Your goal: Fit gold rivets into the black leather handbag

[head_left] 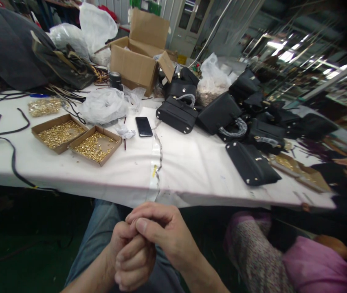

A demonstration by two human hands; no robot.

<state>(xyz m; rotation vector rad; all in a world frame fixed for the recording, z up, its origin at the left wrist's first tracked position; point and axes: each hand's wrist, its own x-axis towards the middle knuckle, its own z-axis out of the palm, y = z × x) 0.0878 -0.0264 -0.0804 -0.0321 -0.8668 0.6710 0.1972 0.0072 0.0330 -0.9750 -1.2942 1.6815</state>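
Note:
My left hand and my right hand are clasped together below the table's front edge, above my lap in blue jeans. The left is curled into a fist and the right wraps over it; nothing shows in either. On the white table ahead lie two shallow cardboard trays of small gold metal fittings, a black phone face up, and several black handbags. One flat black bag lies nearest the front right.
An open cardboard box, clear plastic bags, a bag of gold parts and black straps sit at the back and left. A person in a pink and patterned sleeve is at my right.

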